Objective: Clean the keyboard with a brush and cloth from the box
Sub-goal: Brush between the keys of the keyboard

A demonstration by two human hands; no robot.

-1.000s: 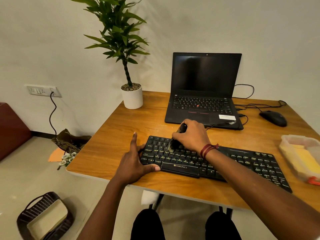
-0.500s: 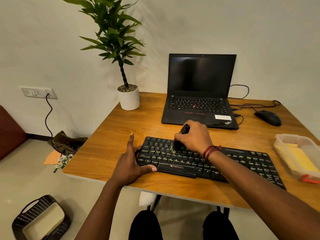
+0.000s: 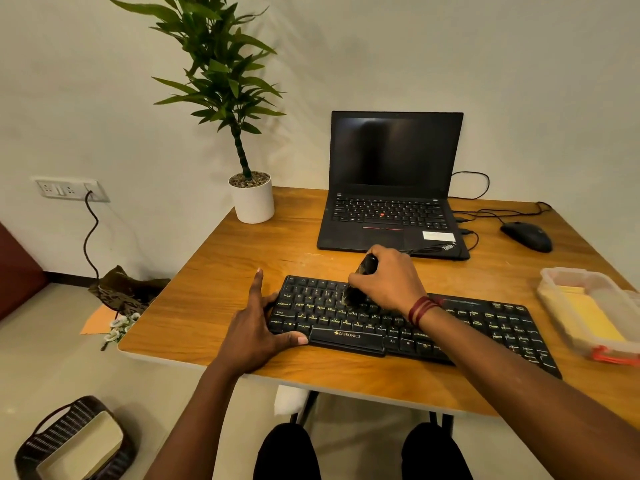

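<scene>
Your right grip (image 3: 391, 282) is clutching the brush (image 3: 367, 265) over the keyboard (image 3: 491, 320) at the counter (image 3: 221, 278) front edge — left grip (image 3: 254, 330) resting straight-fingered against its left end.

Small office or home-office corner, as seen from my seat. One wooden bench (image 3: 214, 282) against a plain white wall (image 3: 519, 81), carrying an open laptop (image 3: 394, 188), wired mouse (image 3: 526, 236), external keyboard (image 3: 485, 320) and potted plant (image 3: 252, 199). To my left, a wall socket strip (image 3: 71, 189) with one plugged cable (image 3: 90, 233); a woven basket (image 3: 79, 410) on the pale floor (image 3: 52, 358).
</scene>
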